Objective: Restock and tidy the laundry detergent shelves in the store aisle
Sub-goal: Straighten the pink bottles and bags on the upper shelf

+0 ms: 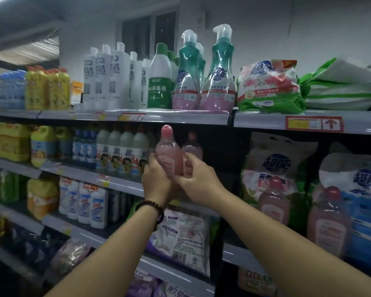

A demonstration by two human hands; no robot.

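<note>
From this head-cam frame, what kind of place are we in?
Likely a store's cleaning-products aisle: tiered shelves with price tags on the rails, rows of identical white bottles, bagged washing powder. The left hand and right hand grip pink bottles.

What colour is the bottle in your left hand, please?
Translucent pink with a pink cap, seen in the head view: the bottle gripped by the left hand.

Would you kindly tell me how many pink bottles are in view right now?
4 pink bottles: one gripped by the left hand, one beside it in the right hand, two standing before the detergent bags on the right. More may be hidden behind.
</note>
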